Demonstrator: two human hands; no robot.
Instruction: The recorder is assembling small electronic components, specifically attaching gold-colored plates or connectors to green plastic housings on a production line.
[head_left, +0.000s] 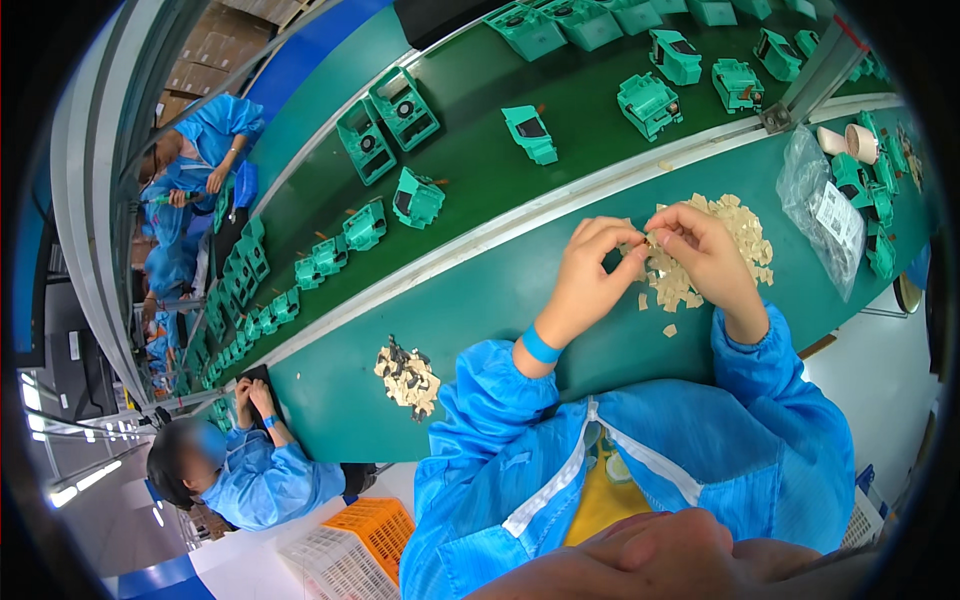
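Observation:
My left hand, below a blue wristband, is closed in a pinch, its thumb and forefinger tips almost meeting. Beside it my right hand is pinched too, and the two sets of fingertips come together. Something small sits between them, too hidden to make out. Under and behind the right hand spreads a pile of small cream-coloured flat pieces on the green table. One loose piece lies apart on the near side. Further left is a second heap of cream and dark pieces.
Beyond a pale rail runs a dark green conveyor with several green plastic housings. At right lie a clear plastic bag and more green parts. A co-worker sits at left, near an orange crate.

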